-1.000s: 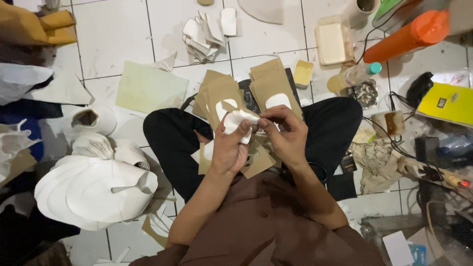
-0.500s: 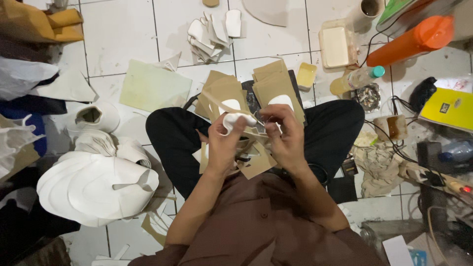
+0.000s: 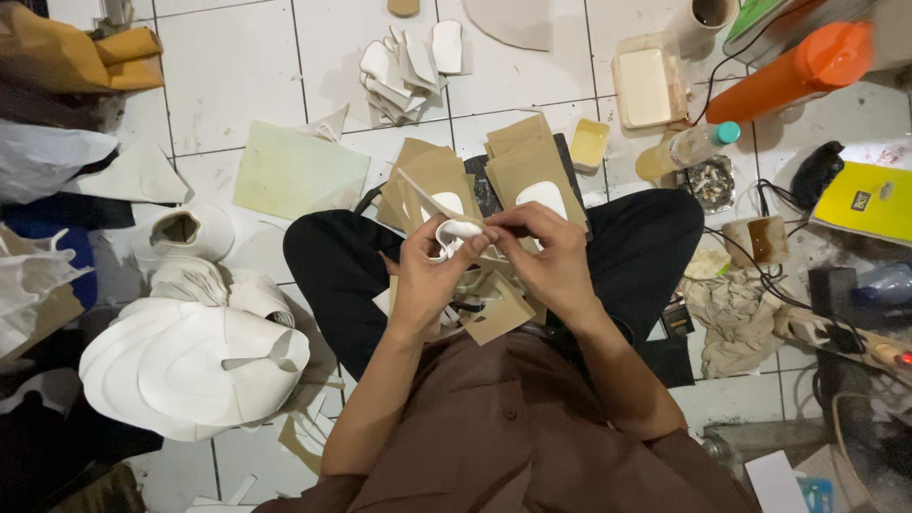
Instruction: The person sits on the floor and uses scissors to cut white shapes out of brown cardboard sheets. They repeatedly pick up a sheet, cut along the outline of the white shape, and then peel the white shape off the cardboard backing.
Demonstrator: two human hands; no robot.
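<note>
Mid-job, by the look of it: big stack of cut white pieces piled on the floor at the left, smaller heap of white cutouts up top, several brown card templates with oval windows fanned over the lap. No way to tell finished from unfinished in those piles. One small white piece in hand now, held above the lap in front of the brown cards, curled or folded over at its upper edge. Left hand closed round it from the left and below, thumb and fingers pinching the curled part; piece pokes out above the fingers. Right hand also closed, fingertips meeting the piece's right edge, touching the left-hand fingertips or just beside them. Something thin possibly pinched in the right hand, too small to tell. Another brown card with a cutout tucked under both hands, resting on the lap. Judged: shaping or trimming of this piece in progress, more templates waiting. Orange bottle, yellow booklet, small plastic bottle well apart at the right, untouched.
</note>
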